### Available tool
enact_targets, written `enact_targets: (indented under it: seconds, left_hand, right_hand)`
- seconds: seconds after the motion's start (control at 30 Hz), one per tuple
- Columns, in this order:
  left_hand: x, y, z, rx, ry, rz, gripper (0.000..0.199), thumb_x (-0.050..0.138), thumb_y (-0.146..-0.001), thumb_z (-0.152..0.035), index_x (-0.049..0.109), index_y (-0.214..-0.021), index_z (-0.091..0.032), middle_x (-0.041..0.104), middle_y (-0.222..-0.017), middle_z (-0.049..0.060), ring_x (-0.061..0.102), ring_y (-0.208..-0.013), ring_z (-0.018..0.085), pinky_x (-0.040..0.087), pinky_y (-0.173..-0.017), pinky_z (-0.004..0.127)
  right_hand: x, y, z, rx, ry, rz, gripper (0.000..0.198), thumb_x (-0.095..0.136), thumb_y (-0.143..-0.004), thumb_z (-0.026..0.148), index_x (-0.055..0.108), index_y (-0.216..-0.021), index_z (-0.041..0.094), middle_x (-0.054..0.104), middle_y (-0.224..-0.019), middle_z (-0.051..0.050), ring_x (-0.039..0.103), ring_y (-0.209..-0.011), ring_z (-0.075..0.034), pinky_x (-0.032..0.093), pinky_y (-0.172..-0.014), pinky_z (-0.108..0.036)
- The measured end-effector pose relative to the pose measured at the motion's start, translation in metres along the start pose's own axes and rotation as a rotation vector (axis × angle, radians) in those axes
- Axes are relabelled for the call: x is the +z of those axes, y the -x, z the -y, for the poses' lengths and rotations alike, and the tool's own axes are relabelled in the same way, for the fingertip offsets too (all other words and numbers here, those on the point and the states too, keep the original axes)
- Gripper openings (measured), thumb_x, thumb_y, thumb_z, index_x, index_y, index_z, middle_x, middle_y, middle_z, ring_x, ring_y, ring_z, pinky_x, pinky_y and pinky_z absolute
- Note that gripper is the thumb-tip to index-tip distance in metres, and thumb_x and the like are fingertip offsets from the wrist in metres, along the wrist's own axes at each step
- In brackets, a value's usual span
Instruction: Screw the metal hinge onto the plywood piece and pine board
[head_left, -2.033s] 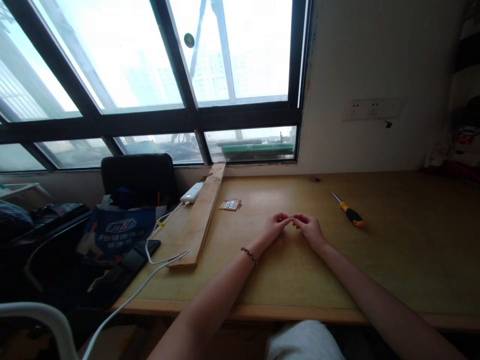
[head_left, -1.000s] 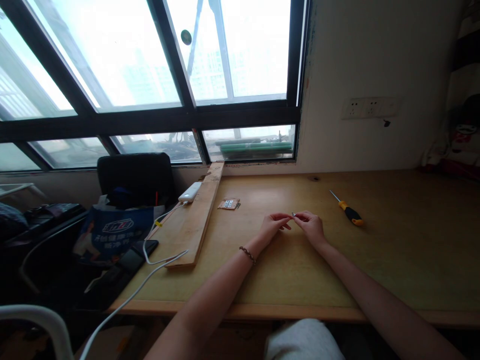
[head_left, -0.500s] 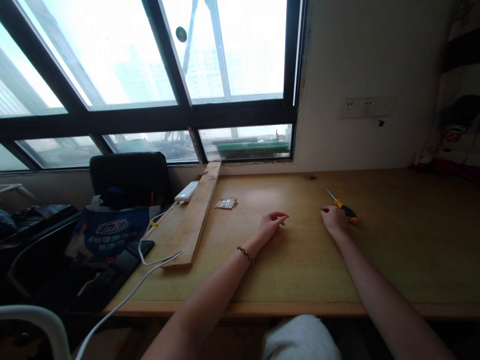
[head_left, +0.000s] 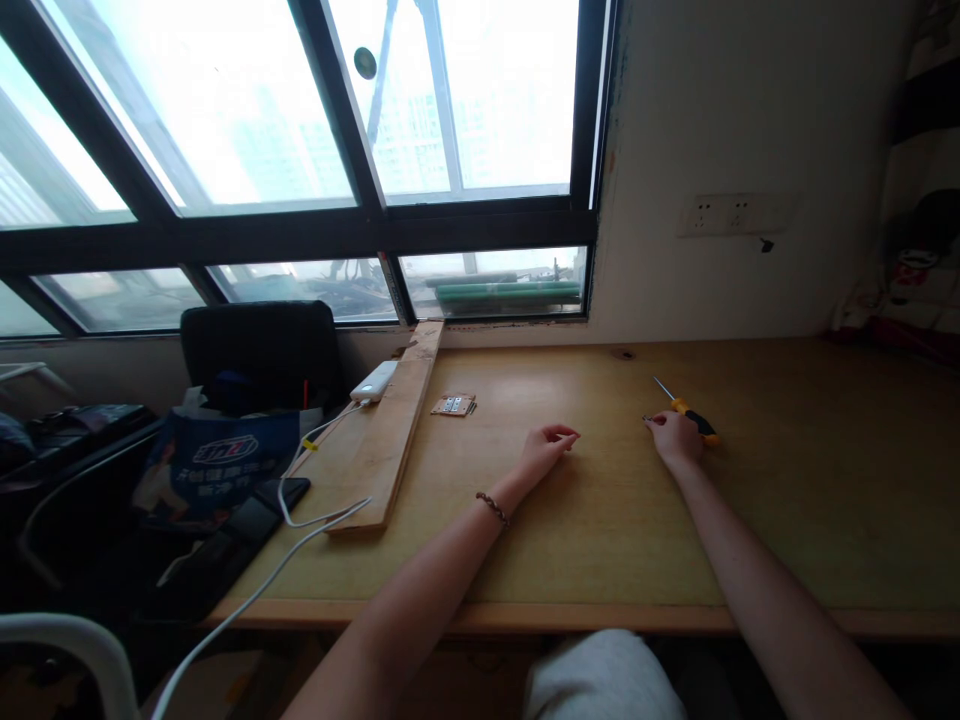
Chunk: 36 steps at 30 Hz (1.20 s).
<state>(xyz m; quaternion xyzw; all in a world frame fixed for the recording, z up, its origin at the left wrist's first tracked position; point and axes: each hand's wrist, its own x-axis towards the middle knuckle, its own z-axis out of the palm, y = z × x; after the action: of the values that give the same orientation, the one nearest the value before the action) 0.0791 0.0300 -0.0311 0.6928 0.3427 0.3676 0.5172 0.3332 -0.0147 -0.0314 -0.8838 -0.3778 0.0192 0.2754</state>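
My left hand (head_left: pixel 550 450) rests on the table with its fingers loosely bent and slightly apart, and I see nothing in it. To the right, my right hand (head_left: pixel 673 440) pinches a tiny dark screw-like piece (head_left: pixel 646 418) between thumb and forefinger. Just behind that hand lies a screwdriver (head_left: pixel 682 405) with a yellow and black handle, its shaft pointing to the back left; the hand partly covers the handle. Farther left lies a small flat brown piece with pale silvery parts (head_left: pixel 453 404), with a few thin dark bits (head_left: pixel 472 406) at its right edge.
A long wooden board (head_left: pixel 386 450) lies on the table's (head_left: pixel 600 560) left side. On it are a white power strip or adapter (head_left: pixel 374 382) and a white cable (head_left: pixel 300 527). Beyond the left edge stand a black chair (head_left: pixel 259 345) and a blue bag (head_left: pixel 225 465). The window and wall bound the back.
My right hand has shifted very slightly, and the tiny piece at its fingertips shows a little more. My left hand stays in place. The whole view has moved slightly.
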Motion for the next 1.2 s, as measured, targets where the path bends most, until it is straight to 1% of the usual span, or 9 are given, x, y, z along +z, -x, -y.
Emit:
enact_targets:
  seconds: [0.23, 0.3, 0.37, 0.47, 0.53, 0.67, 0.77, 0.83, 1.2]
  left_hand:
    - [0.0, -0.002, 0.004, 0.028, -0.077, -0.016, 0.036, 0.057, -0.073, -0.043, 0.068, -0.09, -0.013, 0.065, -0.071, 0.005, 0.057, -0.063, 0.013, 0.04, -0.054, 0.021]
    - [-0.004, -0.003, 0.004, 0.053, -0.166, -0.049, 0.033, 0.055, -0.075, -0.04, 0.068, -0.089, -0.014, 0.066, -0.073, 0.005, 0.059, -0.066, 0.013, 0.043, -0.058, 0.022]
    - [-0.013, -0.006, 0.003, 0.094, -0.331, -0.119, 0.026, 0.054, -0.077, -0.034, 0.068, -0.088, -0.016, 0.067, -0.077, 0.005, 0.06, -0.07, 0.014, 0.044, -0.064, 0.024]
    - [-0.039, -0.01, 0.001, 0.132, -0.64, -0.245, 0.021, 0.051, -0.078, -0.023, 0.068, -0.09, -0.017, 0.067, -0.086, 0.006, 0.06, -0.074, 0.014, 0.044, -0.073, 0.026]
    - [-0.064, -0.013, 0.003, 0.105, -0.814, -0.342, 0.023, 0.047, -0.08, -0.021, 0.066, -0.092, -0.017, 0.066, -0.093, 0.007, 0.06, -0.078, 0.016, 0.044, -0.075, 0.027]
    - [-0.113, -0.016, 0.015, -0.033, -1.059, -0.565, 0.025, 0.044, -0.081, -0.021, 0.065, -0.094, -0.016, 0.063, -0.103, 0.011, 0.057, -0.095, 0.022, 0.042, -0.083, 0.031]
    - [-0.134, -0.018, 0.024, -0.203, -1.11, -0.61, 0.028, 0.044, -0.082, -0.024, 0.064, -0.101, -0.016, 0.061, -0.103, 0.013, 0.057, -0.093, 0.024, 0.043, -0.079, 0.033]
    - [-0.138, -0.019, 0.028, -0.246, -1.122, -0.609, 0.03, 0.044, -0.082, -0.027, 0.063, -0.104, -0.018, 0.061, -0.103, 0.013, 0.057, -0.093, 0.024, 0.044, -0.078, 0.033]
    - [-0.135, -0.02, 0.029, -0.233, -1.134, -0.568, 0.026, 0.049, -0.081, -0.035, 0.064, -0.095, -0.019, 0.06, -0.1, 0.012, 0.056, -0.09, 0.023, 0.043, -0.076, 0.033]
  right_hand:
    - [-0.002, 0.001, 0.0, -0.034, 0.107, -0.016, 0.027, 0.052, -0.081, 0.032, 0.069, -0.094, 0.016, 0.065, -0.093, -0.014, 0.062, -0.086, -0.026, 0.046, -0.062, -0.031]
    - [-0.003, 0.002, -0.001, -0.049, 0.139, -0.032, 0.028, 0.049, -0.082, 0.031, 0.07, -0.093, 0.015, 0.064, -0.094, -0.015, 0.062, -0.085, -0.027, 0.046, -0.061, -0.031]
    - [-0.004, 0.003, -0.001, -0.068, 0.169, -0.048, 0.03, 0.046, -0.084, 0.03, 0.07, -0.093, 0.013, 0.063, -0.093, -0.016, 0.062, -0.084, -0.027, 0.045, -0.061, -0.032]
    - [-0.005, 0.006, 0.001, -0.096, 0.194, -0.071, 0.031, 0.044, -0.085, 0.028, 0.069, -0.096, 0.012, 0.062, -0.095, -0.017, 0.062, -0.084, -0.027, 0.044, -0.061, -0.032]
    - [-0.005, 0.008, 0.003, -0.122, 0.2, -0.099, 0.032, 0.044, -0.085, 0.028, 0.067, -0.101, 0.013, 0.06, -0.099, -0.017, 0.061, -0.082, -0.026, 0.044, -0.06, -0.032]
    - [-0.004, 0.013, 0.009, -0.191, 0.183, -0.148, 0.032, 0.045, -0.084, 0.029, 0.065, -0.105, 0.015, 0.058, -0.101, -0.015, 0.059, -0.08, -0.023, 0.042, -0.06, -0.031]
    - [-0.002, 0.016, 0.012, -0.245, 0.138, -0.153, 0.029, 0.047, -0.083, 0.029, 0.066, -0.101, 0.016, 0.059, -0.1, -0.012, 0.057, -0.082, -0.022, 0.04, -0.061, -0.03]
    - [-0.001, 0.017, 0.013, -0.279, 0.111, -0.157, 0.027, 0.048, -0.082, 0.029, 0.066, -0.098, 0.016, 0.06, -0.099, -0.011, 0.057, -0.084, -0.022, 0.039, -0.062, -0.029]
    - [0.004, 0.017, 0.012, -0.339, 0.039, -0.171, 0.025, 0.048, -0.081, 0.026, 0.067, -0.093, 0.015, 0.061, -0.096, -0.011, 0.056, -0.08, -0.019, 0.039, -0.067, -0.028]
